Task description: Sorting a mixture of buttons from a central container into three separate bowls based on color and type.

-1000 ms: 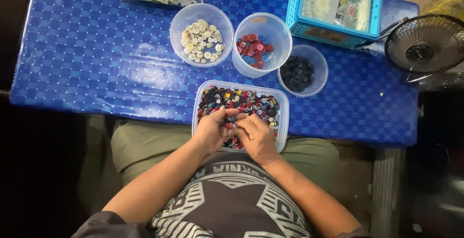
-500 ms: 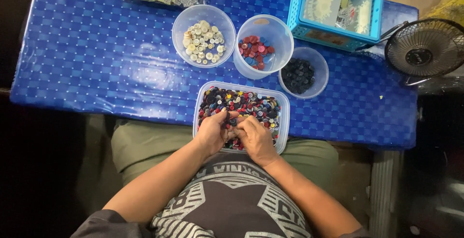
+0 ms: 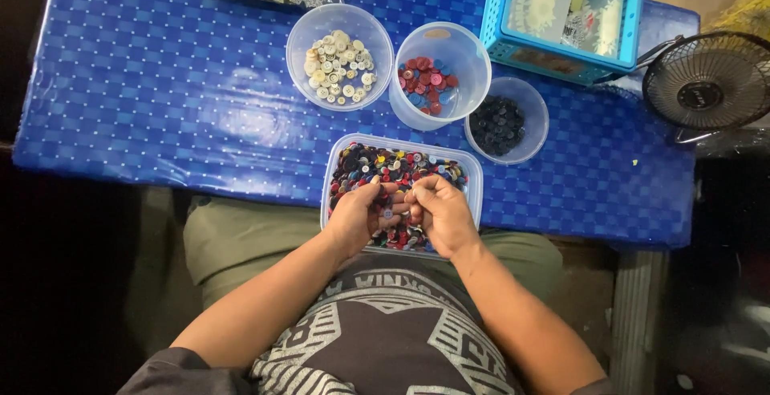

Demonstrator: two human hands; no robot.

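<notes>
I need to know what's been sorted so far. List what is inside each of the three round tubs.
The left tub holds cream and white buttons. The tall middle tub holds mostly red ones, a few blue. The small right tub holds dark buttons. Only the top layers show; anything beneath is covered.

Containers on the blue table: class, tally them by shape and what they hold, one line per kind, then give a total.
Round tubs of sorted buttons: 3 (cream buttons, red and blue buttons, dark buttons)
Rectangular tub of mixed buttons, under both hands: 1
Blue basket of packets: 1
Total: 5
</notes>
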